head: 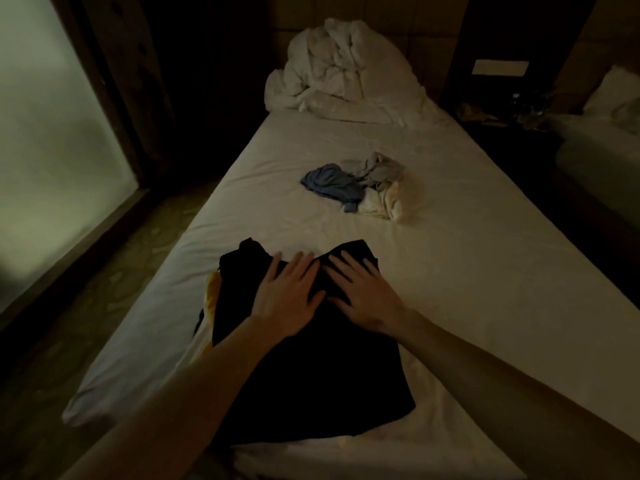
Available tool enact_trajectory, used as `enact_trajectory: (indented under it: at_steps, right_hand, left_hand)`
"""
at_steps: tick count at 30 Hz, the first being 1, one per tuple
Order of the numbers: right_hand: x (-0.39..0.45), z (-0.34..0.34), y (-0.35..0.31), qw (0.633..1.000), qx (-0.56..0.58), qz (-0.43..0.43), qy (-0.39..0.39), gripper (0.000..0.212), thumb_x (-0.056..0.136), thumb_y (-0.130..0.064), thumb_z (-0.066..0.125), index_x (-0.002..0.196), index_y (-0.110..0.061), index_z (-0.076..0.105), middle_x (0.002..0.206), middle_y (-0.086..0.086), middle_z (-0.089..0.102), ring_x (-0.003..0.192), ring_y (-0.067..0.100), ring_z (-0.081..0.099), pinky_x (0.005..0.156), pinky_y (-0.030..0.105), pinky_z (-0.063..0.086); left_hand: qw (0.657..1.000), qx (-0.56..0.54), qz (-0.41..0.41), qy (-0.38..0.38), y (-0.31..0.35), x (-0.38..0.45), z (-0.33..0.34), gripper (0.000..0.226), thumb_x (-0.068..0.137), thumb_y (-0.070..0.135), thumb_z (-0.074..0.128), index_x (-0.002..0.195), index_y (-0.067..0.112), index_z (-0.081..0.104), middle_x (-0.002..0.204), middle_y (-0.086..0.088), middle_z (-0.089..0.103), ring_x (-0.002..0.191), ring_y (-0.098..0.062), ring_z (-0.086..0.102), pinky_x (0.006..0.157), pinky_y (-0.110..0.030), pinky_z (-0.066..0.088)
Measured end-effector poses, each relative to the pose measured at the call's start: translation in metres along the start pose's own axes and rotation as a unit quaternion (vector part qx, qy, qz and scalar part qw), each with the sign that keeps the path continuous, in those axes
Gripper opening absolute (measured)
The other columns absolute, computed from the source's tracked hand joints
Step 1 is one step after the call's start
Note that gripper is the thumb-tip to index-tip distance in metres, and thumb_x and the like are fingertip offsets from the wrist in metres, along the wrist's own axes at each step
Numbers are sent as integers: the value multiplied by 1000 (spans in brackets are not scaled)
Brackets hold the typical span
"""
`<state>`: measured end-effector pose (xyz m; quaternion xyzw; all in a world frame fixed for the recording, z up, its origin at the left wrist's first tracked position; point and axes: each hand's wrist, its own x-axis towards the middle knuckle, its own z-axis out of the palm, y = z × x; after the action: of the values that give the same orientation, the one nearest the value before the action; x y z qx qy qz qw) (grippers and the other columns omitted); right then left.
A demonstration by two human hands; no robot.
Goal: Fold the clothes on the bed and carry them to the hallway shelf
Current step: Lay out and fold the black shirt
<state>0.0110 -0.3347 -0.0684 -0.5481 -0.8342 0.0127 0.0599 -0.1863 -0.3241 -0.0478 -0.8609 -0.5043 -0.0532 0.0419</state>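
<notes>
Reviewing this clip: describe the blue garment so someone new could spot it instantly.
Start at the white bed, beyond the black garment under both hands. Mid-mattress lies a small crumpled pile; the blue garment is its left part, the only blue piece beside grey and cream ones.

— What is found in the way across the bed (467, 289)?
— Bare sheet is left to the right of the black garment (311, 368); mid-bed, passage is blocked by a small heap of blue, grey and cream clothes (360, 187)
— And further up?
— The head end is taken up by a bunched white duvet (343, 71); a yellow item (212, 292) is seen at the garment's left edge
</notes>
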Motion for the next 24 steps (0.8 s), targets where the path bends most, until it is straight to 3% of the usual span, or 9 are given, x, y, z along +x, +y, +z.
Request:
enact_trajectory:
  at_steps: [4,7,9,12,16,20,24]
  right_hand:
    - [-4,5,12,997,-28,22,-62,88,78,-70,-13,156,-32,5,163,-10,-4,149,11,-13,121,45,-3]
    - [-6,5,25,997,-5,29,-68,84,79,-70,-9,155,-35,0,162,-14,-7,148,8,-15,120,46,-2]
    - [-3,7,33,997,10,31,-74,80,83,-70,-5,155,-36,-2,162,-15,-9,148,7,-15,120,48,-1]
    - [10,11,52,994,53,71,-59,74,88,-69,-1,154,-37,-3,162,-16,-10,148,8,-15,121,49,3]
    - [36,5,93,980,98,169,-22,64,98,-61,10,155,-34,-1,163,-14,-6,149,8,-12,121,45,4]
    - [67,3,145,975,67,209,-12,64,101,-56,18,156,-28,0,163,-9,-5,150,12,-9,121,45,5]
    - [103,14,201,974,26,224,-11,66,102,-46,32,156,-21,3,164,-5,-3,150,15,-7,121,45,8]
  left_hand:
    - [996,33,-26,-81,-7,2,24,78,91,67,-1,155,23,9,162,5,2,149,-14,-5,120,-42,-8]
    - [994,48,-45,-92,-23,7,32,102,71,72,-29,155,26,6,162,6,-1,149,-15,-8,119,-42,-8]
    - [993,63,-52,-90,-31,14,35,106,66,70,-36,155,28,4,162,5,-2,149,-15,-8,120,-42,-7]
    - [993,75,-42,-77,-40,32,33,91,79,68,-22,155,26,4,162,3,-2,149,-16,-8,119,-45,-8]
    - [996,80,-7,-43,-35,81,20,87,84,68,-17,155,25,11,162,4,5,149,-16,1,120,-46,-7]
    - [997,78,-11,-21,-11,151,31,73,93,64,2,154,25,14,162,5,10,149,-15,6,120,-46,-3]
    - [997,76,-19,-13,7,213,57,68,96,61,9,153,25,16,161,4,13,149,-15,9,120,-46,-1]
